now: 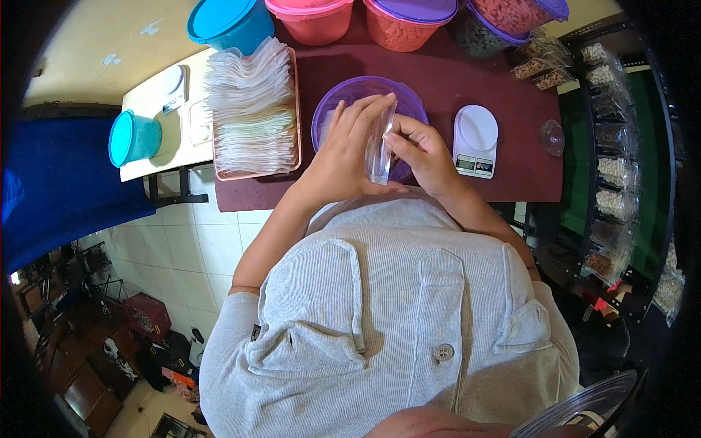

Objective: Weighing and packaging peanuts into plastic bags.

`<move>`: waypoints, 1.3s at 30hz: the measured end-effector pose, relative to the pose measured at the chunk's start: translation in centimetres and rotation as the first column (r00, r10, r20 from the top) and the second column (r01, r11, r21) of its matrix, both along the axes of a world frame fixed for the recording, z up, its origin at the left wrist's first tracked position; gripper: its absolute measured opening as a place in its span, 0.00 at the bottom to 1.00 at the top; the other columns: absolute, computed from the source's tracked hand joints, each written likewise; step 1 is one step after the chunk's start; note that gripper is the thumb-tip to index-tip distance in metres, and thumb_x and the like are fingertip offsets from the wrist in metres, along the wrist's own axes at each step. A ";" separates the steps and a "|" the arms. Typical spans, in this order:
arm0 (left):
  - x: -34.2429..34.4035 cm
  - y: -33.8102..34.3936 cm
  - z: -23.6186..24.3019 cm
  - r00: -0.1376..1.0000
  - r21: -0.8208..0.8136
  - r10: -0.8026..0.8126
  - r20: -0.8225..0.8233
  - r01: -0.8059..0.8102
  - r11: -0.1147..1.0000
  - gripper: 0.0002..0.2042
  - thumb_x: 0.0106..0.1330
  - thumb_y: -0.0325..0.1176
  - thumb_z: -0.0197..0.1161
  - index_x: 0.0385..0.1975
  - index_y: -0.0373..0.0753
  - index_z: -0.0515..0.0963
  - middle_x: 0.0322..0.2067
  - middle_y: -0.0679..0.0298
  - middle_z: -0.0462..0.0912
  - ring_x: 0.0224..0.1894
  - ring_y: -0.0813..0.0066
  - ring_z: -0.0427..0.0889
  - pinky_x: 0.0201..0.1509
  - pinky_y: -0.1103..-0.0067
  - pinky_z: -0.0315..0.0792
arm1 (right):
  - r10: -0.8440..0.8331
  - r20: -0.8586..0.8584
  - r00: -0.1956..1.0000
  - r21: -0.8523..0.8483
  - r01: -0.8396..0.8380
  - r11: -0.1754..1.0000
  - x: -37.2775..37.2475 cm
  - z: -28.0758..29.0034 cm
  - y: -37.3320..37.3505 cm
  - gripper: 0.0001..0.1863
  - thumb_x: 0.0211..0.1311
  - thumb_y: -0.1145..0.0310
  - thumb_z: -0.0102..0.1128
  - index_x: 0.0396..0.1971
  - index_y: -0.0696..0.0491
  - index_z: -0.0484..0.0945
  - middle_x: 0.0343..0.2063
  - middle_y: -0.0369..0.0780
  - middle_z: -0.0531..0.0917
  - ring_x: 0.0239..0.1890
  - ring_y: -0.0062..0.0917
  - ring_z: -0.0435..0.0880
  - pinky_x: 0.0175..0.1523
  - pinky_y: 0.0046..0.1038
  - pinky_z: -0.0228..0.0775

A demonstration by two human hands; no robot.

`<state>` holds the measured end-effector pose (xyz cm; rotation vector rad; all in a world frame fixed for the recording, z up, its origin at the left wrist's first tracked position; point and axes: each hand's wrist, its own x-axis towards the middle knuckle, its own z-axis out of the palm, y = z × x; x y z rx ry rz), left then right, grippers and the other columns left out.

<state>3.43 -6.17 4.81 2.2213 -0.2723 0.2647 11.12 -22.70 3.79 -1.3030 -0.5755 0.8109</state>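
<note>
Between my two hands is a clear plastic pouch (380, 150), held upright near the table's front edge. My left hand (345, 150) wraps its left side, fingers stretched up along it and thumb near its lower end. With thumb and fingers, my right hand (423, 152) pinches the pouch's right side. Whether anything is inside the pouch I cannot make out. Behind and below both hands stands a round purple tub (343, 89), its inside mostly hidden by them. To its right sits a white digital kitchen scale (476, 137).
A pink tray (298, 109) of stacked clear pouches (252, 109) lies left. Along the back stand a blue tub (230, 22), a pink tub (310, 22) and others with purple lids. A clear round lid (552, 138) lies right, near a rack of filled packets (613, 171).
</note>
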 end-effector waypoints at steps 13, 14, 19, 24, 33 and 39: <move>0.3 -1.0 -1.3 0.999 -0.245 -0.040 0.023 0.044 0.969 0.60 0.35 0.38 0.81 0.71 0.37 0.47 0.60 0.49 0.59 0.64 0.52 0.63 0.68 0.64 0.59 | 0.023 -0.058 0.998 0.129 -0.015 0.992 -0.2 0.0 0.1 0.13 0.68 0.60 0.59 0.36 0.56 0.73 0.31 0.32 0.73 0.36 0.15 0.74 0.45 0.20 0.67; 0.3 -1.0 -1.4 0.999 -0.232 -0.033 0.025 0.037 0.972 0.60 0.35 0.38 0.81 0.71 0.37 0.47 0.60 0.49 0.60 0.64 0.52 0.62 0.68 0.63 0.59 | 0.034 -0.090 0.995 0.132 -0.022 0.991 -0.2 -0.1 0.0 0.13 0.68 0.59 0.59 0.36 0.56 0.73 0.31 0.32 0.73 0.36 0.15 0.74 0.45 0.20 0.67; 0.3 -1.1 -1.3 1.000 -0.209 -0.024 0.018 0.027 0.977 0.61 0.36 0.38 0.81 0.71 0.37 0.46 0.60 0.49 0.59 0.64 0.52 0.62 0.68 0.63 0.59 | 0.047 -0.123 0.991 0.133 -0.031 0.991 -0.2 -0.3 -0.1 0.14 0.68 0.59 0.59 0.37 0.56 0.73 0.31 0.32 0.73 0.36 0.15 0.74 0.45 0.20 0.68; 0.4 -1.2 -1.7 0.999 -0.231 -0.039 -0.003 0.037 0.972 0.61 0.36 0.35 0.80 0.72 0.38 0.45 0.60 0.49 0.58 0.64 0.52 0.62 0.67 0.63 0.60 | 0.024 -0.055 0.998 0.128 -0.016 0.992 -0.1 -0.4 -0.1 0.13 0.69 0.60 0.58 0.37 0.55 0.74 0.32 0.31 0.73 0.36 0.14 0.74 0.43 0.19 0.68; 0.2 -1.5 -1.5 0.996 -0.093 0.086 0.022 -0.084 0.992 0.57 0.38 0.30 0.79 0.71 0.40 0.49 0.58 0.50 0.59 0.59 0.52 0.67 0.63 0.66 0.65 | -0.042 -0.220 0.975 0.082 0.061 0.995 -0.2 -0.8 -0.1 0.13 0.71 0.58 0.53 0.42 0.54 0.74 0.33 0.31 0.75 0.35 0.14 0.75 0.39 0.15 0.68; 0.4 -1.6 -1.7 0.989 -0.096 0.105 0.107 -0.095 0.991 0.53 0.40 0.30 0.78 0.70 0.41 0.53 0.55 0.51 0.65 0.56 0.55 0.70 0.61 0.67 0.67 | 0.008 -0.192 0.981 0.164 0.024 0.986 0.0 -0.8 -0.2 0.12 0.71 0.59 0.53 0.40 0.53 0.74 0.32 0.32 0.77 0.35 0.14 0.76 0.38 0.15 0.68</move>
